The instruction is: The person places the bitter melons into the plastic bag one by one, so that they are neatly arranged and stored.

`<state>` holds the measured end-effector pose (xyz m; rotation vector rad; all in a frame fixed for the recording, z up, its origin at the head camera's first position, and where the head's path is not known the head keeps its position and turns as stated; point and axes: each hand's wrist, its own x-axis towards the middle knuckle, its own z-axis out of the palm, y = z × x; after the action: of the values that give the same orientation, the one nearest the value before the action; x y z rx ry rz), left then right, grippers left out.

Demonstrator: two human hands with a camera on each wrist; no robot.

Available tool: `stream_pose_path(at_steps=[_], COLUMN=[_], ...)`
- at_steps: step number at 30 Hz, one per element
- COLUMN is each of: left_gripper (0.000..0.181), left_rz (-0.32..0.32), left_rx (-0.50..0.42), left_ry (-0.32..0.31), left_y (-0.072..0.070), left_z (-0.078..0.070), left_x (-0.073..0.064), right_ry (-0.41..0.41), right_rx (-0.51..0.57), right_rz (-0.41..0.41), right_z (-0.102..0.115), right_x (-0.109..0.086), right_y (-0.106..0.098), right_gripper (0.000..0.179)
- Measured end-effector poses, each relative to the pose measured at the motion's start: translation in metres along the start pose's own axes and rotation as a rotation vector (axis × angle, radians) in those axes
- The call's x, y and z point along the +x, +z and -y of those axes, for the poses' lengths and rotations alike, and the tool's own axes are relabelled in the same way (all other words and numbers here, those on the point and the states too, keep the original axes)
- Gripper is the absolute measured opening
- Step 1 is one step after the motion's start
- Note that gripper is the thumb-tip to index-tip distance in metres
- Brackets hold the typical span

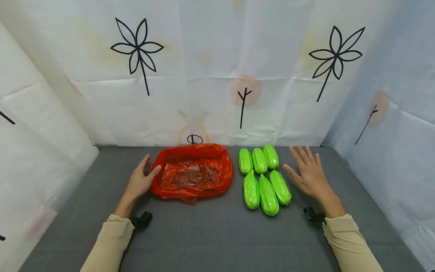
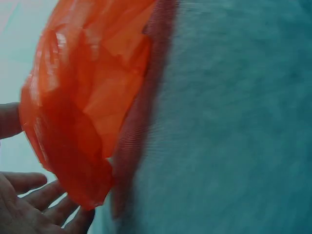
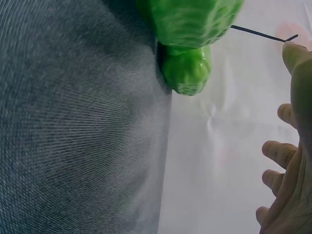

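A red plastic bag [image 1: 193, 192] sits on the grey table with its mouth spread wide and its rim rolled. My left hand [image 1: 140, 181] is at the bag's left side, fingers loosely extended and thumb tip right at the rim. In the left wrist view, the fingers [image 2: 44, 197] reach along the outside of the bag [image 2: 73, 136]. Several shiny, bumpy green vegetables [image 1: 268, 194], like bitter gourds, lie in two rows right of the bag. My right hand [image 1: 309, 177] is spread out just right of them, holding nothing. Two gourds [image 3: 187, 70] appear in the right wrist view.
A grey cloth covers the table [image 1: 217, 238]. White fabric [image 1: 204, 56] with drawn plants hangs behind it, and more fabric [image 1: 401, 151] walls in both sides. Black wrist devices [image 1: 142, 220] are strapped on both forearms, beside beige sleeves [image 1: 108, 245].
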<state>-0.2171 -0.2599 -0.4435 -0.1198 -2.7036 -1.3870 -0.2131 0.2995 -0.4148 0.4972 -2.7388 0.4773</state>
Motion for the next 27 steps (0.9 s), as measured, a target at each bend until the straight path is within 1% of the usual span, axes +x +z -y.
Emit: stream_pose_path(at_steps=[3,5,7,9,12,14,17,21,24,27], left_gripper=[0.082,0.080,0.077,0.072,0.065,0.062,0.058,0.055,0.053,0.052], left_rz=[0.035,0.040,0.034,0.029,0.030,0.030,0.026,0.017,0.019,0.022], left_rx=[-0.075,-0.091,-0.093,-0.087,-0.073,-0.074,-0.091,-0.123,-0.132,-0.141], left_ry=[-0.008,-0.001,0.011,0.027,0.046,0.055,0.062,0.060,0.062,0.071], left_y=[0.003,0.004,0.006,0.008,0.012,0.014,0.017,0.018,0.018,0.017], left_z=[0.006,0.008,0.010,0.011,0.014,0.017,0.020,0.022,0.022,0.021], left_x=[0.001,0.001,0.001,0.001,0.000,0.000,0.000,0.002,0.003,0.003], right_ry=[0.008,0.021,0.044,0.082,0.129,0.145,0.138,0.117,0.116,0.120], right_rx=[0.054,0.105,0.157,0.209,0.267,0.295,0.311,0.339,0.389,0.432], right_rz=[0.017,0.035,0.059,0.101,0.163,0.194,0.207,0.199,0.198,0.218], right_z=[0.003,0.005,0.008,0.011,0.015,0.017,0.019,0.019,0.017,0.014], right_x=[0.001,0.001,0.002,0.001,0.001,0.001,0.000,-0.005,-0.010,-0.013], right_y=[-0.003,-0.005,-0.009,-0.012,-0.015,-0.015,-0.014,-0.014,-0.014,-0.015], right_gripper=[0.073,0.073,0.072,0.073,0.074,0.075,0.074,0.069,0.065,0.063])
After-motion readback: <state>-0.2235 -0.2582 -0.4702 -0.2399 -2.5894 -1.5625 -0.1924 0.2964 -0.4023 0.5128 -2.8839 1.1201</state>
